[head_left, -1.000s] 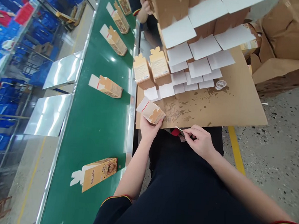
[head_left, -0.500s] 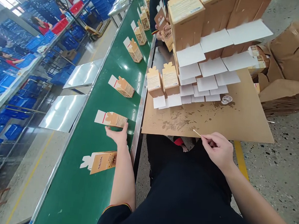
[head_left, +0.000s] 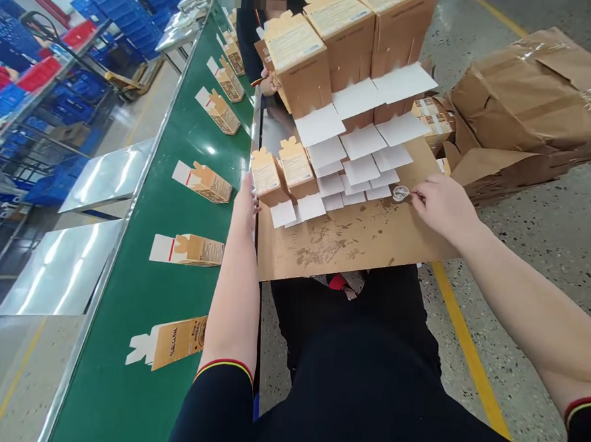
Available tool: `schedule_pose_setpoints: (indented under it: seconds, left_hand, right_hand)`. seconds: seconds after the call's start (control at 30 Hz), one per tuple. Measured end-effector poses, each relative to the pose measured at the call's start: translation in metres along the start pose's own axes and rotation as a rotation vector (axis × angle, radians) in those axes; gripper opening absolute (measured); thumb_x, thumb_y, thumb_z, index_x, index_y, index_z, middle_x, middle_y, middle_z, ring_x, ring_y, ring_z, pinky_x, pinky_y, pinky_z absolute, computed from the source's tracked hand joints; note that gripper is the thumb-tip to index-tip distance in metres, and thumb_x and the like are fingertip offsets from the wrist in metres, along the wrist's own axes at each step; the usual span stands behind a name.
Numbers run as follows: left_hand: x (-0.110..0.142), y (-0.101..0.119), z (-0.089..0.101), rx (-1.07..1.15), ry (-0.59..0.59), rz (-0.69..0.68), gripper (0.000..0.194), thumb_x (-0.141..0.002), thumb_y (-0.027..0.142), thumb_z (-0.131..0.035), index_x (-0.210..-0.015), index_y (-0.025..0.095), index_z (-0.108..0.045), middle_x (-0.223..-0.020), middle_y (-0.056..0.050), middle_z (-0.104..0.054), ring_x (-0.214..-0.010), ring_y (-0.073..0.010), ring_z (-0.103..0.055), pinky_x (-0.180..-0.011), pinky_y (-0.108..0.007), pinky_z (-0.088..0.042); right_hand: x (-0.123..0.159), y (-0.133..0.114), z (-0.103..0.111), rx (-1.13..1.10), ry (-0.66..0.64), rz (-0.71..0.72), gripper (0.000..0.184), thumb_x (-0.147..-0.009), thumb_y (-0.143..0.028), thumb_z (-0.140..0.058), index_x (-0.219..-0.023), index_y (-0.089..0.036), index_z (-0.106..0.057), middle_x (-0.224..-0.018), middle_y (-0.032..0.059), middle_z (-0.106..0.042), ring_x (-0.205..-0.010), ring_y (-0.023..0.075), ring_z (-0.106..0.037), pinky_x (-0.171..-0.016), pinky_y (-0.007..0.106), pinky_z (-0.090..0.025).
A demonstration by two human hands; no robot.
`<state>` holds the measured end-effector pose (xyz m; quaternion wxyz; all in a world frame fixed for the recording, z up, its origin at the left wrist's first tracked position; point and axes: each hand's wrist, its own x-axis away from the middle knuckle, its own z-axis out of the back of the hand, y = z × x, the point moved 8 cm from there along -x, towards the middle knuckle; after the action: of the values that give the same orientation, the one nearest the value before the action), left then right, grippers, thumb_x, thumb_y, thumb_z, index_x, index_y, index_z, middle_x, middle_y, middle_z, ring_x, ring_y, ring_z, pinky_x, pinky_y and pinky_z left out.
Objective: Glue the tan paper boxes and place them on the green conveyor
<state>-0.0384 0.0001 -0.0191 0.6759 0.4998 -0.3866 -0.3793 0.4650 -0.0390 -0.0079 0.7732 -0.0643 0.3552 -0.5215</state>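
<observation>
My right hand is closed in a pinch on a thin cotton swab, whose tip reaches a small clear plastic cup on the brown cardboard sheet. Just left of two small tan cartons, my left hand is open, its fingers stretched beside the nearer carton; whether it touches the carton I cannot tell. That carton and its neighbour stand with white flaps hanging toward me. Behind and right of them, more tan cartons are stacked in rows, white flaps sticking out.
On my left runs a green conveyor belt carrying spaced-out tan cartons. A co-worker handles a carton beyond the stack. Large brown-wrapped bundles lie on the floor at right. Wet spots mark the cardboard.
My left hand has left the carton on the belt and moved up and right beside the small cartons. My right hand has carried the cotton swab forward to the plastic cup. The view has shifted.
</observation>
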Motion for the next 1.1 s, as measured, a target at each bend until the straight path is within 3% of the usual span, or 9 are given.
schedule_pose_setpoints:
  seconds: [0.1, 0.2, 0.27, 0.4, 0.5, 0.6, 0.73, 0.9, 1.1]
  left_hand:
    - [-0.01, -0.012, -0.02, -0.07, -0.033, 0.206, 0.056, -0.088, 0.069, -0.085, -0.115, 0.021, -0.077, -0.137, -0.02, -0.077, -0.132, -0.04, -0.071, -0.113, -0.055, -0.058]
    - [-0.004, -0.013, -0.024, -0.014, -0.045, 0.19, 0.053, -0.088, 0.062, -0.088, -0.118, 0.019, -0.077, -0.144, -0.02, -0.076, -0.136, -0.0376, -0.072, -0.115, -0.051, -0.058]
    - [0.01, -0.01, -0.018, 0.107, -0.039, 0.119, 0.056, -0.088, 0.06, -0.089, -0.122, 0.019, -0.076, -0.146, -0.019, -0.075, -0.14, -0.0358, -0.071, -0.117, -0.048, -0.059]
    - [0.069, -0.006, -0.004, 0.388, -0.098, -0.081, 0.069, -0.08, 0.065, -0.095, -0.13, 0.023, -0.073, -0.152, -0.016, -0.074, -0.15, -0.0357, -0.067, -0.123, -0.049, -0.057]
    - [0.124, -0.029, -0.006, 0.414, -0.169, -0.059, 0.074, -0.07, 0.062, -0.104, -0.128, 0.026, -0.073, -0.149, -0.016, -0.075, -0.149, -0.0378, -0.068, -0.122, -0.053, -0.059]
    - [0.156, -0.063, -0.011, 0.335, -0.141, 0.031, 0.082, -0.062, 0.057, -0.111, -0.125, 0.026, -0.07, -0.141, -0.016, -0.078, -0.139, -0.0368, -0.075, -0.12, -0.055, -0.061]
    - [0.164, -0.085, -0.012, 0.272, -0.078, 0.027, 0.095, -0.056, 0.059, -0.114, -0.13, 0.026, -0.064, -0.139, -0.016, -0.078, -0.135, -0.0344, -0.077, -0.121, -0.054, -0.06]
    - [0.167, -0.081, -0.011, 0.232, -0.069, -0.041, 0.1, -0.057, 0.059, -0.113, -0.135, 0.03, -0.057, -0.143, -0.014, -0.076, -0.141, -0.0328, -0.074, -0.124, -0.052, -0.058]
    - [0.174, -0.081, -0.018, 0.206, -0.072, -0.052, 0.099, -0.058, 0.057, -0.114, -0.128, 0.03, -0.049, -0.134, -0.012, -0.077, -0.132, -0.0322, -0.079, -0.119, -0.054, -0.061]
  right_hand:
    - [-0.011, 0.006, -0.019, -0.001, -0.053, 0.039, 0.051, -0.104, -0.039, -0.08, -0.063, -0.026, -0.052, -0.066, 0.0008, -0.045, -0.062, 0.0166, -0.043, -0.07, 0.039, -0.052]
    - [-0.013, 0.01, -0.025, 0.007, -0.077, 0.066, 0.059, -0.106, -0.047, -0.079, -0.06, -0.026, -0.048, -0.064, 0.0002, -0.043, -0.06, 0.0153, -0.04, -0.066, 0.037, -0.049]
    - [-0.011, 0.01, -0.017, 0.008, -0.084, 0.075, 0.057, -0.109, -0.05, -0.074, -0.062, -0.027, -0.051, -0.065, 0.0015, -0.045, -0.061, 0.0173, -0.044, -0.065, 0.038, -0.049]
    - [0.008, -0.007, 0.018, 0.024, 0.004, -0.014, 0.035, -0.111, -0.039, -0.07, -0.077, -0.029, -0.069, -0.075, 0.0061, -0.06, -0.071, 0.0245, -0.057, -0.067, 0.043, -0.052]
    - [0.037, -0.049, 0.026, -0.072, 0.071, -0.091, 0.015, -0.104, -0.027, -0.074, -0.091, -0.029, -0.08, -0.081, 0.0042, -0.07, -0.069, 0.0216, -0.061, -0.066, 0.04, -0.054]
    - [0.067, -0.111, -0.01, -0.278, 0.01, -0.078, 0.014, -0.107, -0.026, -0.072, -0.098, -0.024, -0.083, -0.083, 0.0031, -0.073, -0.067, 0.0181, -0.063, -0.061, 0.035, -0.053]
    - [0.093, -0.171, -0.077, -0.398, -0.082, -0.035, 0.023, -0.109, -0.018, -0.062, -0.095, -0.023, -0.08, -0.085, 0.0058, -0.071, -0.076, 0.0206, -0.066, -0.071, 0.036, -0.057]
    - [0.105, -0.184, -0.123, -0.314, -0.136, -0.027, 0.031, -0.11, -0.015, -0.056, -0.087, -0.022, -0.075, -0.084, 0.0077, -0.063, -0.083, 0.0243, -0.061, -0.077, 0.038, -0.054]
    - [0.116, -0.206, -0.136, -0.31, -0.201, 0.115, 0.034, -0.112, -0.013, -0.051, -0.086, -0.018, -0.072, -0.086, 0.0092, -0.062, -0.086, 0.0239, -0.058, -0.079, 0.037, -0.05]
